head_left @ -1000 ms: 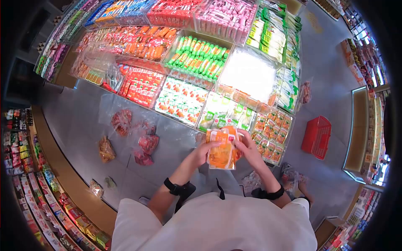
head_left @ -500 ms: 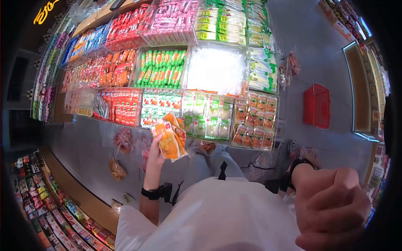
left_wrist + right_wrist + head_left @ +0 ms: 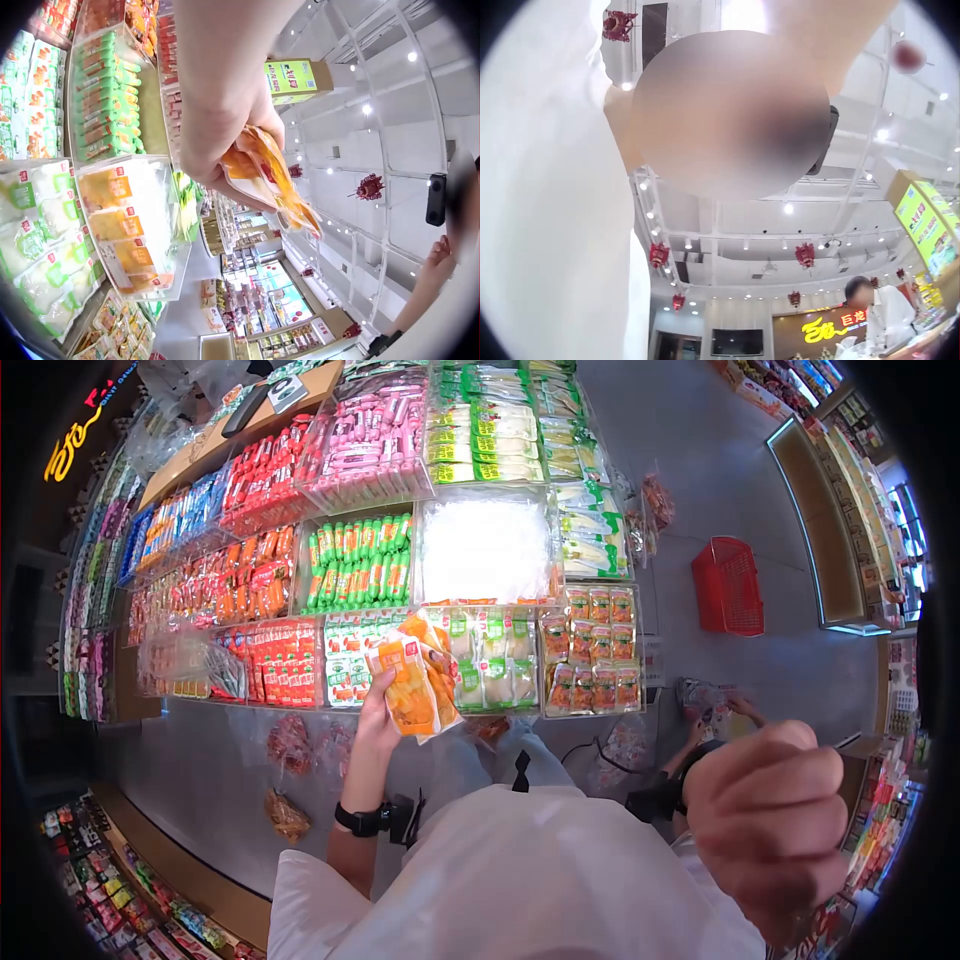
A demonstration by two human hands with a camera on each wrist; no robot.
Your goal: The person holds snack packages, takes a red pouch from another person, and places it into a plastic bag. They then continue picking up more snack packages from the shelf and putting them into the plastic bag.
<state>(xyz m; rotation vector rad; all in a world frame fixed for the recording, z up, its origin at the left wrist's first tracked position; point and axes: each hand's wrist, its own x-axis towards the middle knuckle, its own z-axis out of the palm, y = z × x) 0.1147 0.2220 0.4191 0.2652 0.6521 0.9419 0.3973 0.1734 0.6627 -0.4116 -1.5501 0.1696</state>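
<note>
My left hand (image 3: pixel 377 722) grips a few flat, orange, clear-edged snack packets (image 3: pixel 412 688), fanned out in front of the display's near edge. In the left wrist view, the packets (image 3: pixel 274 176) are pinched between thumb and fingers, their far ends sticking out. My right hand (image 3: pixel 765 815) is raised close to the head camera at the lower right, its fingers curled into a fist with no item showing. The nearest bins hold green-and-white packets (image 3: pixel 495 660) and red-and-white packets (image 3: pixel 347 660). Orange packets (image 3: pixel 120 191) lie in a clear bin in the left wrist view.
Clear bins of wrapped snacks, including green-orange sticks (image 3: pixel 360 565) and pink ones (image 3: pixel 375 435), fill the display. A glaring white bin (image 3: pixel 487 550) sits mid-display. On the floor stands a red basket (image 3: pixel 728 587). Another person (image 3: pixel 881 307) appears behind a counter in the right wrist view.
Both hands held the packets one second ago. My right hand has let go and risen beside the head, while the left keeps the packets. The head view has shifted, squaring the display.
</note>
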